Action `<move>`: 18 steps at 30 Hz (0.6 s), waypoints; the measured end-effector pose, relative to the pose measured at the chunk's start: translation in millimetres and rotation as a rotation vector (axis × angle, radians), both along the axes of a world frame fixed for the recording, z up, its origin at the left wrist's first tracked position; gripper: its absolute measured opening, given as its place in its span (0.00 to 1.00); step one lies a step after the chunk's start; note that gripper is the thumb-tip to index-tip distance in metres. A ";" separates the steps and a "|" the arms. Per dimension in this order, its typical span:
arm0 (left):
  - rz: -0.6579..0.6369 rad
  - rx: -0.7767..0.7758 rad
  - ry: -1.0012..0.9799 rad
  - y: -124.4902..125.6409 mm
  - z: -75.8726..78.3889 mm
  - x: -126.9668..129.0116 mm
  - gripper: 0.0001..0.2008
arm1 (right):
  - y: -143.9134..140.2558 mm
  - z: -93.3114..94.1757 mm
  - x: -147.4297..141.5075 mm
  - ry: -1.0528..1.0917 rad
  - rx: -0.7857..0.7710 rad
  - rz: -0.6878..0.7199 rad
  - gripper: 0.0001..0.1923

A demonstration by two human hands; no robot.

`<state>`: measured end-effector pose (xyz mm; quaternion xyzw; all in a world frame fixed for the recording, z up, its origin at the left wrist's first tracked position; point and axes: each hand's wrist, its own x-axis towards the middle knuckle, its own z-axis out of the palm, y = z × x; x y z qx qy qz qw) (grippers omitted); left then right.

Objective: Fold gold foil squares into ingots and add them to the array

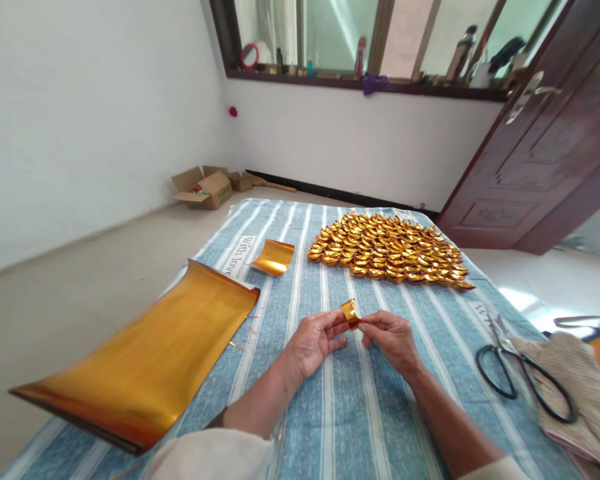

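Note:
My left hand (314, 341) and my right hand (391, 337) pinch a small folded piece of gold paper (351, 312) between their fingertips, just above the blue striped cloth (340, 400). A dense heap of several folded gold paper ingots (387, 249) lies further back on the cloth. One small curled gold sheet (273, 257) rests at the back left. A large stack of gold paper sheets (145, 360) lies at the left and juts over the cloth's edge.
Black-handled scissors (523, 373) lie at the right beside a beige woven bag (575, 387). Open cardboard boxes (206, 187) sit on the floor by the far wall. A dark wooden door (545, 147) stands open at the right, under a cluttered windowsill (375, 80).

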<state>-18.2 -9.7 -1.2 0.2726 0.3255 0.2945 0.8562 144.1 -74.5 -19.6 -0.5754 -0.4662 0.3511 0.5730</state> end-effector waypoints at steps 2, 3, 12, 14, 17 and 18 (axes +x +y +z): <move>0.011 -0.016 -0.003 0.1 0.2 -0.7 0.06 | -0.7 -1.1 -0.2 -0.006 0.012 0.024 0.12; 0.013 -0.019 -0.005 0.1 0.0 -1.0 0.05 | -0.9 -2.1 -0.3 -0.014 0.015 0.036 0.12; -0.035 0.045 0.073 1.4 -5.7 -4.0 0.05 | 4.8 -3.3 14.3 -0.166 0.008 0.139 0.12; -0.048 0.062 0.109 1.4 -5.3 -4.2 0.06 | 7.8 0.7 21.4 -0.199 0.001 0.166 0.11; -0.058 0.085 0.166 0.9 -2.8 -4.3 0.05 | 13.7 7.1 35.6 -0.260 -0.007 0.208 0.10; -0.064 0.094 0.180 0.8 -1.5 -4.4 0.05 | 15.7 8.9 41.2 -0.285 -0.009 0.220 0.10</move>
